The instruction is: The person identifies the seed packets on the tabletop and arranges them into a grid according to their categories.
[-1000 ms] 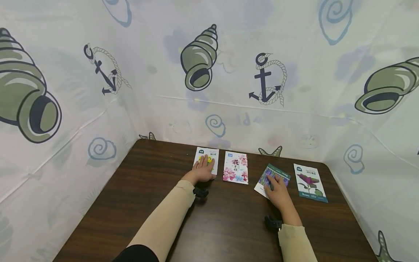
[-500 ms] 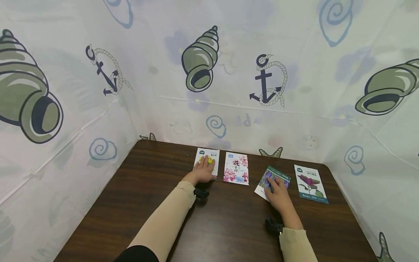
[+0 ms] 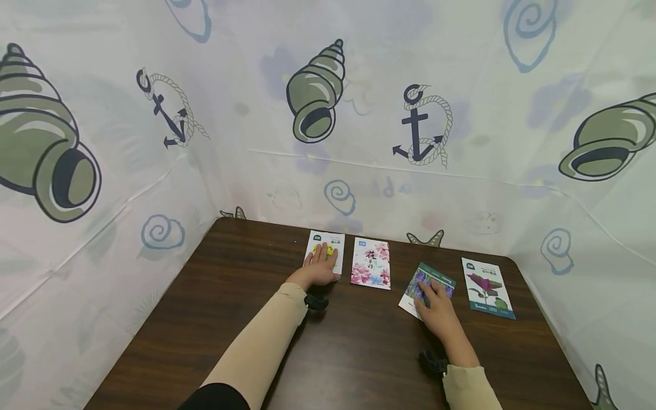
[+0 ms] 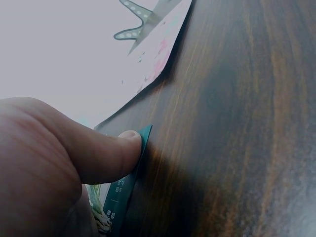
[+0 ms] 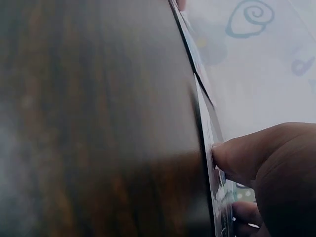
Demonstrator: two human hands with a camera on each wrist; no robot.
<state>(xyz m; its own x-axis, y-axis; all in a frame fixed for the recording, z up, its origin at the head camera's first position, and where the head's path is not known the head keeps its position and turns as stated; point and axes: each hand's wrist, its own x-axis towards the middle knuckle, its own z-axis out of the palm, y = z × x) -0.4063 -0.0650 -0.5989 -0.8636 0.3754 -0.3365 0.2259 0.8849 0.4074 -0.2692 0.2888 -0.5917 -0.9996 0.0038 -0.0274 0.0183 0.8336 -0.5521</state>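
A pale cloth backdrop (image 3: pixel 246 102) printed with shells and anchors is enclosing the scene, and a dark wood-grain table (image 3: pixel 348 353) is spreading out before it. Two beige sleeves (image 3: pixel 261 341) are reaching forward across the tabletop, the left one stretching farther into view.

The right hand (image 3: pixel 438 310) is resting on a purple-flower packet (image 3: pixel 425 273) that is lying askew. Its fingers are bending slightly and pressing on the packet from above; the right wrist view is showing thumb and fingers touching that same upper side rather than pinching it. The green top band is showing beyond the fingertips, while a white lower corner is poking out beside the thumb. The left hand (image 3: pixel 319 272) is lying with fingers spread over the middle and lower part of a yellow-flower packet (image 3: pixel 328 238), whose white top is showing past the fingertips. In the left wrist view, its thumb (image 4: pixel 113 153) is resting on the packet's green lower band.

A magenta-plant packet (image 3: pixel 487 285) is lying just right of the purple one, and a pink-blossom packet (image 3: pixel 370 263) is lying between the hands, nearer the left. Dark wrist straps (image 3: pixel 316 302) are sitting near the cuffs.
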